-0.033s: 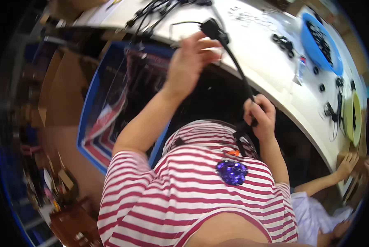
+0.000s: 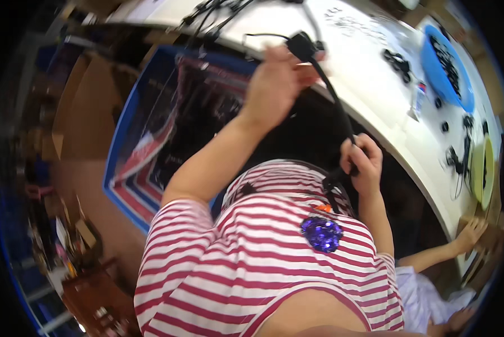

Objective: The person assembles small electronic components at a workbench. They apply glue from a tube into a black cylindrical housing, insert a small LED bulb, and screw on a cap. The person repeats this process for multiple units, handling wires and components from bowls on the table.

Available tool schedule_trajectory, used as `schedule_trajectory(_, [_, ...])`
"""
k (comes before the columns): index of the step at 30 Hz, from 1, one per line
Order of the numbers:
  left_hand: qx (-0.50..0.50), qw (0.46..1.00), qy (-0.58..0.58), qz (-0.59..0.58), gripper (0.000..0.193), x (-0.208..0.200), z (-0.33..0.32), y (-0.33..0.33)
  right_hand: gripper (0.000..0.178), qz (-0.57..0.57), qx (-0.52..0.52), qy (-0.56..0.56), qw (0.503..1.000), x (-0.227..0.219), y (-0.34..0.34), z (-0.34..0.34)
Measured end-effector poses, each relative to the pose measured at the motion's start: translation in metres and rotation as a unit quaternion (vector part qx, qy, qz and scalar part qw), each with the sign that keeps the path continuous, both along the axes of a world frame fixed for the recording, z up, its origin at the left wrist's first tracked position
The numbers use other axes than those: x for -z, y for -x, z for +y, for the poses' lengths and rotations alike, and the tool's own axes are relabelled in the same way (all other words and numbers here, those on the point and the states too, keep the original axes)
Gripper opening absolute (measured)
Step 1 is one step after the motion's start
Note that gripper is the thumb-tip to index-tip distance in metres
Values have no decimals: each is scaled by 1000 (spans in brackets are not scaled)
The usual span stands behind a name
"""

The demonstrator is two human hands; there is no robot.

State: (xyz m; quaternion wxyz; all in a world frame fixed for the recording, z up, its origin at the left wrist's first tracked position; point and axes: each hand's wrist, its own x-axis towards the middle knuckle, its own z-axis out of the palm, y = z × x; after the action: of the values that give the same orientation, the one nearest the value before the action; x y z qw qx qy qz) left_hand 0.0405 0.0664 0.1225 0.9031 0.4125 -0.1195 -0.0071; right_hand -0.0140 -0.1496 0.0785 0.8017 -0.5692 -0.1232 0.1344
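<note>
A thick black cable [image 2: 337,100] runs between my two hands, over the table's near edge. At its upper end is a black block-shaped part [image 2: 301,46], with a thin bent wire [image 2: 266,35] sticking out to its left. My left hand [image 2: 277,84] is at this block, its fingers curled behind it and somewhat blurred. My right hand [image 2: 365,160] is closed around the lower part of the cable, close to my body. A black end piece [image 2: 331,181] hangs just below that hand, against my striped shirt.
On the white table [image 2: 387,115] stand a blue basin [image 2: 464,101] of small black parts and a yellow-green basin [image 2: 477,188]. Black cables [image 2: 215,22] lie at the far left. A blue-rimmed bin [image 2: 120,132] is at my left. Another person's hand [image 2: 470,236] rests on a box at right.
The view has shifted slightly. My left hand and the black block appear a little further right, and the left fingers show further round behind the cable. The right hand keeps its hold.
</note>
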Motion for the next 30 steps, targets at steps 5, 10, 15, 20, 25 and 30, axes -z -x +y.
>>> schedule_trajectory(5, [2, 985, 170, -29, 51, 12, -49, 25, 13, 18, 15, -10, 1000, 31, 29, -22])
schedule_trajectory(10, [-2, 975, 199, -103, 50, 29, -67, 39, 11, -115, 58, 123, 984, 67, 30, -36])
schedule_trajectory(15, [-77, 985, 73, -133, 46, 42, -38, 32, 11, -215, 46, 216, 951, 85, 21, -3])
schedule_trajectory(20, [-36, 981, 169, -87, 42, 50, -22, 36, 13, -189, 35, 182, 964, 94, 19, 15])
schedule_trajectory(25, [-47, 986, 127, -93, 43, 60, -21, 29, 44, -231, 77, 361, 900, 110, 12, 14])
schedule_trajectory(30, [-46, 991, 73, -100, 48, 49, -16, 20, 30, -134, 25, 466, 874, 144, 0, 7])
